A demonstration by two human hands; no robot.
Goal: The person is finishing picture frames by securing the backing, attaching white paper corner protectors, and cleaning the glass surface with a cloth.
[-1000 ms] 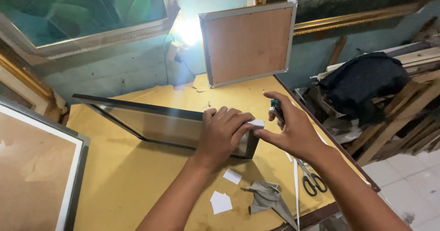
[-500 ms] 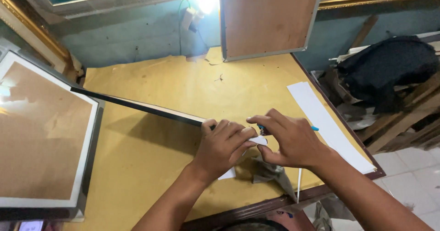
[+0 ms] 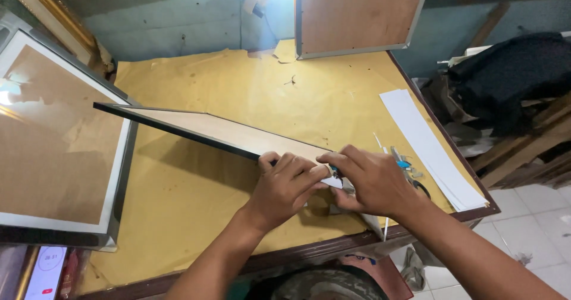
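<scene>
Frame: my black-edged rectangular picture frame with a pale board back [image 3: 220,130] stands on edge on the yellow paper-covered counter [image 3: 250,86], its near corner under my hands.
Long axis: it runs from far left to near right, ending at my fingers.
Left hand [image 3: 285,184]: I press down on the near corner, fingers curled over the top edge.
Right hand [image 3: 372,181]: I touch the same corner from the right, pinching a small blue-tipped tool [image 3: 334,170]; how tightly, I cannot tell.
Nearer hand: both meet at the corner.
</scene>
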